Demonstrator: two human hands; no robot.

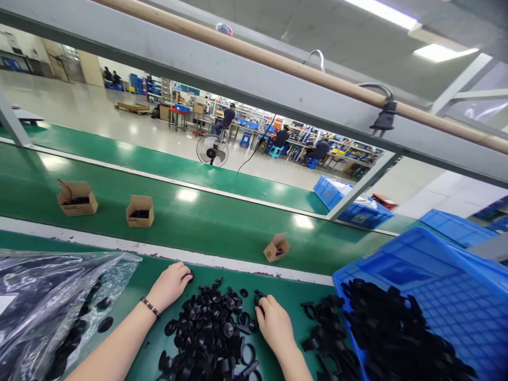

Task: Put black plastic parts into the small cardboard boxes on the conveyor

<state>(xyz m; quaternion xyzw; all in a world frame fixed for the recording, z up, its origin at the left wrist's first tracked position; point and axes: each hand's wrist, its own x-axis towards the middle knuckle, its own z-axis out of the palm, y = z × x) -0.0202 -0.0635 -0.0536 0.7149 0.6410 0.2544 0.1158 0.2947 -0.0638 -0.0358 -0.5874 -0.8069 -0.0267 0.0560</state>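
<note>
My left hand (171, 286), with a beaded bracelet on its wrist, is closed on a small black round part (191, 275) near the white strip. Only the edge of that part shows past my fingertips. On the other side of the pile, my right hand (274, 321) pinches a black ring-shaped part (259, 296), partly hidden by the fingers. Between my hands spreads a pile of black discs and rings (206, 323) on the green work surface (146, 275). A single black disc (243, 292) lies just left of the right hand's part.
A blue crate (400, 259) of black parts stands at right, with more black parts (327, 333) beside it. A clear plastic bag (79, 280) lies left. Small cardboard boxes (140, 217) sit on the green belt (222, 211). A metal beam (254, 74) crosses above.
</note>
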